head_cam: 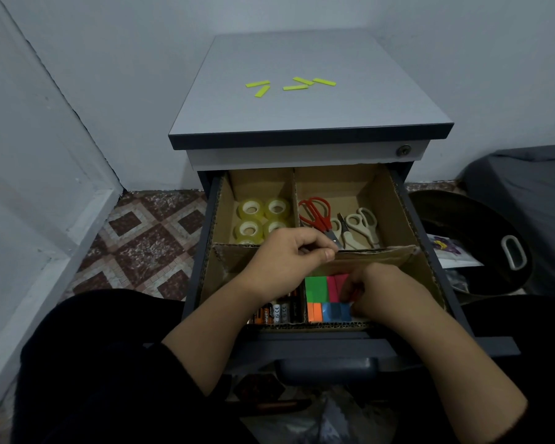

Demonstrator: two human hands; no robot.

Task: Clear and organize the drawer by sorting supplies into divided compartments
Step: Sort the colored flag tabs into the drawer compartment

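Note:
The open drawer holds a cardboard divider (394, 200) with four compartments. Several clear tape rolls (251, 210) fill the back left one. Red scissors (316, 213) and white scissors (362, 224) lie in the back right. Batteries (277, 310) sit front left. Coloured sticky flags (316, 288) in green, pink, orange and blue lie front right. My left hand (289, 257) pinches the top edge of the cardboard cross wall. My right hand (378, 291) is curled down among the pink and blue flags; what it grips is hidden.
Several yellow-green flags (295, 84) lie scattered on the grey cabinet top (302, 116). A dark round bin (481, 241) with a white handle and a bag stands to the right. Patterned floor tiles (148, 245) and a white wall are to the left.

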